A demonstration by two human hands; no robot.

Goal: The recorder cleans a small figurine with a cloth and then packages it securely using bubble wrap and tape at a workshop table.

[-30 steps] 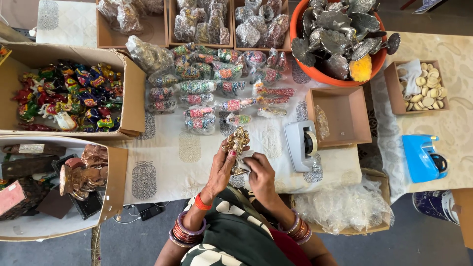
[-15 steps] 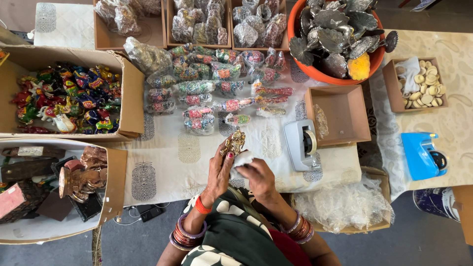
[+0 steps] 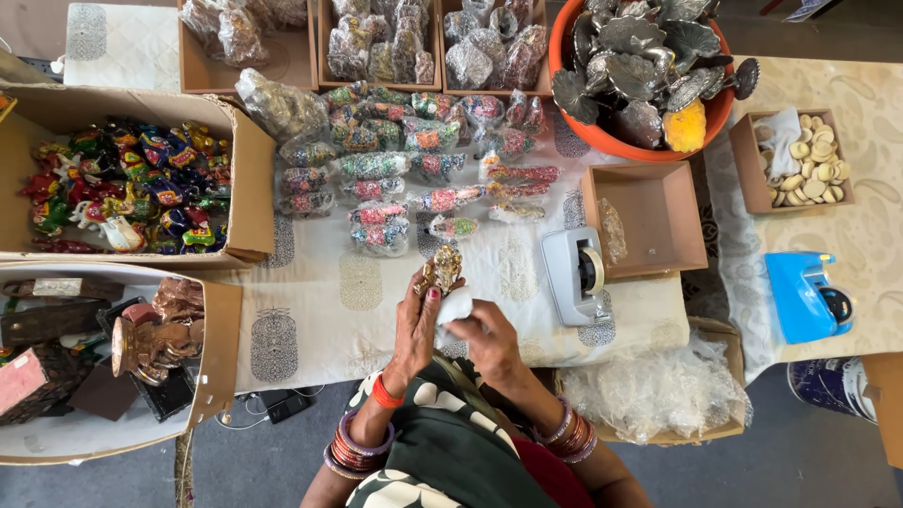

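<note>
My left hand holds a small gold, jewelled figurine upright above the white patterned tablecloth. My right hand pinches a white piece of wrap or cloth right below the figurine. Both wrists wear red and orange bangles. Just beyond the figurine lie rows of colourful figurines wrapped in clear plastic.
A grey tape dispenser stands to the right beside an open cardboard box. A blue tape dispenser is further right. An orange tub of silver metal pieces, a box of painted figurines and a box of bubble wrap surround me.
The figurine has stayed in my left hand. My right hand has come in closer below it and now grips a white piece of wrap.
</note>
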